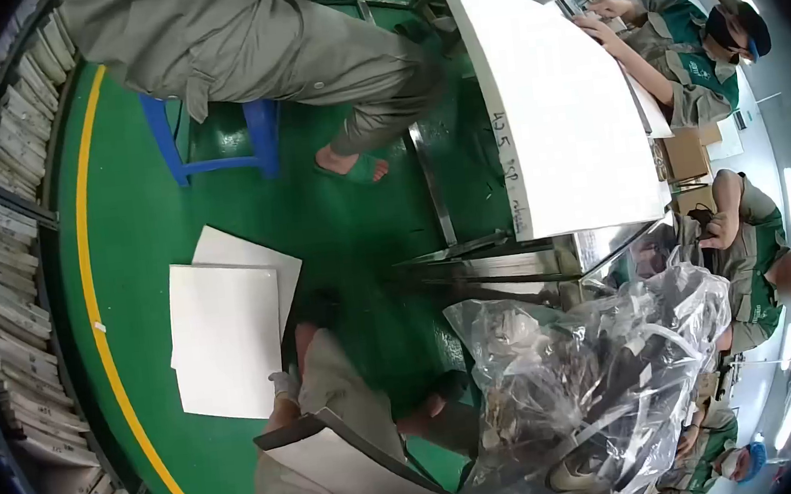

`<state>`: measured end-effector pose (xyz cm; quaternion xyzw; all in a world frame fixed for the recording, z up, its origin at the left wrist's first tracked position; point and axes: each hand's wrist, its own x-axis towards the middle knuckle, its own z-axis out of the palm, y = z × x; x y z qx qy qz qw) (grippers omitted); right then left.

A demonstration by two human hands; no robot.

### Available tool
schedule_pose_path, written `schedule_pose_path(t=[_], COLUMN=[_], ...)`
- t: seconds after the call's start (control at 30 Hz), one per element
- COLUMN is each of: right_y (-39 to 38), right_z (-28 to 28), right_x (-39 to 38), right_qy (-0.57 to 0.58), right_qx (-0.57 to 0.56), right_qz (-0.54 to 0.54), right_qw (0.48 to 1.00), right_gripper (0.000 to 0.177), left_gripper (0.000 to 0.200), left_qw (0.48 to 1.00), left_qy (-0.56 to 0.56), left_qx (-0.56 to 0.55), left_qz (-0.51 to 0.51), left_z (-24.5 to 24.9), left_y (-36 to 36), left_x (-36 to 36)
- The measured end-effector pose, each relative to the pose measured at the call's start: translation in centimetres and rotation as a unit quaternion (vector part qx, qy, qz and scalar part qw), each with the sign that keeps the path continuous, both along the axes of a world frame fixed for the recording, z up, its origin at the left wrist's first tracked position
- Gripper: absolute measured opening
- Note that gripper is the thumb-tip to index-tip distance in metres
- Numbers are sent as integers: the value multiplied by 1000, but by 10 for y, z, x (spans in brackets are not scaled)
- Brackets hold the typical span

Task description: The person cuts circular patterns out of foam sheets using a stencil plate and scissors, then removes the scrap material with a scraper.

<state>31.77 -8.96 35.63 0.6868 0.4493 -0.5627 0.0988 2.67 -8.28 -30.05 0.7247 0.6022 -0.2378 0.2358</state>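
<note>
My left hand (284, 386), in a pale glove, reaches down from the bottom of the head view. Its fingers are curled at the edge of a white board (225, 335) low over the green floor. Under this board, a second white board (274, 256) sticks out at an angle. A curved grey-white panel (360, 469) with dark edges crosses in front of my grey-clad legs and hides part of my arm. My right hand does not show.
Crumpled clear plastic (589, 381) bulges beside the metal table. A large white board (563, 107) with handwriting lies on it. A person sits on a blue stool (263, 136). Filled shelves (16, 312) line the left. Several co-workers are across the table.
</note>
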Motion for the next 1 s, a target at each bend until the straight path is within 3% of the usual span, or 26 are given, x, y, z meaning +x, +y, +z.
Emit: schedule_pose_path(t=[0.1,0.17,0.2,0.23,0.3,0.4,0.5,0.57,0.6,0.7,0.73,0.8,0.83,0.87,0.97,1.0], right_y=[18,23,26,28,31,36,37,38,38,35,35,33,30,29,22,19], right_z=[-8,-8,-8,-8,-9,-9,-9,-6,-6,-2,-3,0,2,4,10,12], right_x=[-3,-5,-5,-5,-6,-9,-10,-11,-10,-12,-12,-13,-13,-13,-14,-14], right_qy=[-13,-16,-19,-18,-20,-19,-18,-13,-15,-9,-10,-7,-6,-2,9,13], right_qx=[-7,-11,-10,-9,-7,-2,7,12,16,21,26,31,34,39,61,69], right_qz=[-18,-23,-23,-23,-20,-13,-5,-3,1,9,12,18,21,24,44,54], right_qw=[1000,1000,1000,1000,1000,1000,1000,1000,1000,1000,1000,999,999,999,997,996], right_gripper=[54,54,54,55,55,56,56,57,57,58,58,58,58,59,59,59], left_gripper=[42,49,46,44,41,37,33,31,28,31,28,25,24,22,30,31], left_qw=[994,984,956,954,943,861,861,884,923,949,954,995,991,968,971,964], left_qy=[49,23,8,40,103,302,341,305,243,162,159,8,-68,-79,-75,-70], left_qx=[33,52,-44,-91,-183,-266,-123,-89,-123,-32,60,85,97,115,119,105], left_qz=[-93,-170,-291,-282,-259,-310,-357,-342,-274,-268,-246,-42,63,209,194,234], left_z=[-26,19,41,41,-8,-1,-6,27,42,48,51,56,58,105,212,236], left_y=[3,13,21,26,20,24,6,17,31,32,29,37,47,55,90,96], left_x=[10,7,-5,-3,-8,-7,-46,-59,-60,-84,-90,-97,-101,-91,-88,-87])
